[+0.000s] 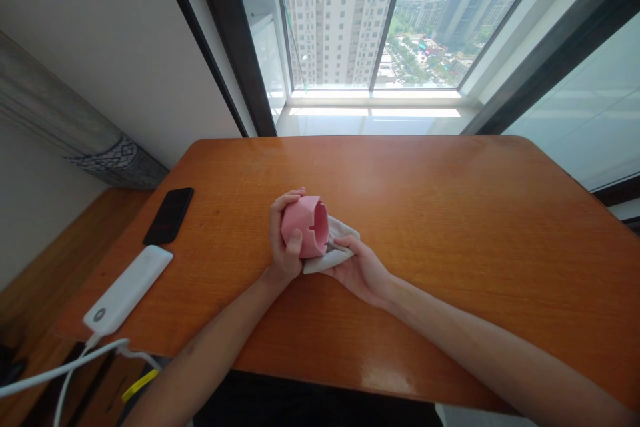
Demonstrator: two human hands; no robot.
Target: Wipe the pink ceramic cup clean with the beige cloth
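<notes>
My left hand point(283, 239) wraps around a pink notched cup point(299, 227) above the orange wooden table point(415, 207), with the thumb on its near side and the fingers over the top. The cup lies on its side, its open end facing right. My right hand point(363, 273) holds a crumpled white cloth point(327, 256) with its fingers against the cup's open end. The cloth's tip reaches into the cup's mouth, and the inside of the cup is partly hidden.
A black smartphone point(169, 216) and a white power bank point(127, 290) lie at the table's left side, with a white cable point(60, 373) running off its near left corner. A large window point(340, 27) stands beyond the far edge.
</notes>
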